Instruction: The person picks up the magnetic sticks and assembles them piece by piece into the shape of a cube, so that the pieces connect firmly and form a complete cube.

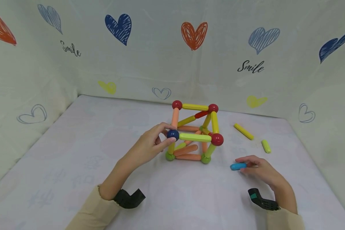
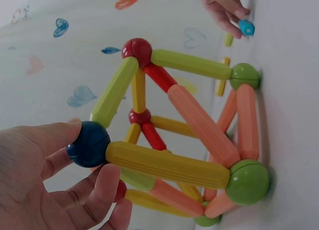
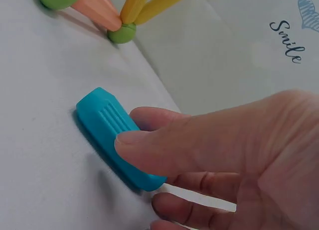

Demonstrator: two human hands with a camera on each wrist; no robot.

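Observation:
A box-shaped frame of coloured rods and balls stands on the table. My left hand (image 1: 146, 144) pinches its dark blue ball (image 2: 88, 144) at the top front left corner, thumb on one side and fingers on the other. From that ball a light green rod (image 1: 195, 137) runs to a red ball (image 1: 217, 139), and a yellow rod (image 2: 167, 165) goes down to a green ball (image 2: 247, 182). Off to the right, my right hand (image 1: 260, 168) holds a short blue rod (image 3: 117, 138) between thumb and fingers, close over the tabletop.
Behind my right hand lie a yellow rod (image 1: 243, 131) and a short light green rod (image 1: 266, 146). A white cloth backdrop (image 1: 161, 60) with printed hearts rises along the back and sides of the white table (image 1: 103, 127).

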